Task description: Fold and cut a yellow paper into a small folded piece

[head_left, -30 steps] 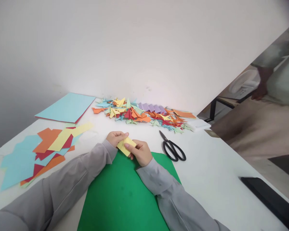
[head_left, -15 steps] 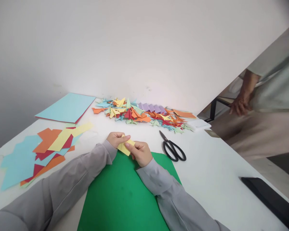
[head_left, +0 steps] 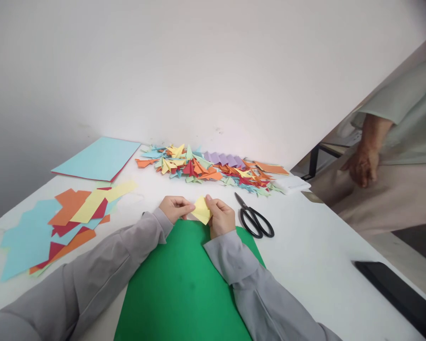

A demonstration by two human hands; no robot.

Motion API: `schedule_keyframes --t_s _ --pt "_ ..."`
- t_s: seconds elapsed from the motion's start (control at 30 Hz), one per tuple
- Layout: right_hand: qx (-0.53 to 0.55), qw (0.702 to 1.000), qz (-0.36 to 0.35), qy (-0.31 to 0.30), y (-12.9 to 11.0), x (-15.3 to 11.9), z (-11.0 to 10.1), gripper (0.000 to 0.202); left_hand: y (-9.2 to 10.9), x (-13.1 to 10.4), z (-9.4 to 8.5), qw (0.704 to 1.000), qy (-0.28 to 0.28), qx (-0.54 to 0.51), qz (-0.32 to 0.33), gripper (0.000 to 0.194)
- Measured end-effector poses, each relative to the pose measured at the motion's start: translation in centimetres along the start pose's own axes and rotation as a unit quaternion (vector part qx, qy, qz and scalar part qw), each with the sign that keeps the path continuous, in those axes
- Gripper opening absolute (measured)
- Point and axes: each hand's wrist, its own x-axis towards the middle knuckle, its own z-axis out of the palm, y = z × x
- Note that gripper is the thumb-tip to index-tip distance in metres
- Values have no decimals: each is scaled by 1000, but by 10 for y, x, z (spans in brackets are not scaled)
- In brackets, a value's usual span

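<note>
A small piece of yellow paper [head_left: 202,211], with creases in it, is held above the far edge of a green sheet [head_left: 177,279]. My right hand [head_left: 221,217] pinches its right side between thumb and fingers. At the paper's left edge is my left hand [head_left: 176,208], its thumb and fingertips closed together on that side. Black-handled scissors [head_left: 254,219] lie just right of my right hand. Beyond my hands stretches a pile of small folded paper shapes [head_left: 199,169] in several colours.
Loose coloured paper pieces [head_left: 35,232] lie at the left, with a light blue sheet [head_left: 97,158] behind them. A white object [head_left: 291,184] sits right of the pile. A black object [head_left: 394,293] lies near the right edge. A person [head_left: 408,128] stands beyond the table.
The yellow paper has turned and moved right, and now shows more of its face. My right hand has shifted right and rotated upward. The other person's hand has moved right and lower.
</note>
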Motion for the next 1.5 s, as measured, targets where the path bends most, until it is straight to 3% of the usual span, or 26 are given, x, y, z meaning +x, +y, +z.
schedule_keyframes --t_s 0.37,0.6,0.8,1.0,1.5 --pt "-1 1000 -16 12 -1 0 -1 37 3 -8 5 983 -120 116 75 26" --pt "-34 998 -36 -41 -5 -1 -1 35 3 -4 5 998 -61 20 -8 40" --pt "-53 993 -9 -102 0 -4 1 31 5 -6 6 994 -101 29 -18 37" --pt "-50 994 -24 -98 7 -2 -1 30 6 -6 5 988 -145 38 -35 27" --pt "-75 993 -11 -94 4 -2 -1 27 10 -8 5 988 -141 43 -41 11"
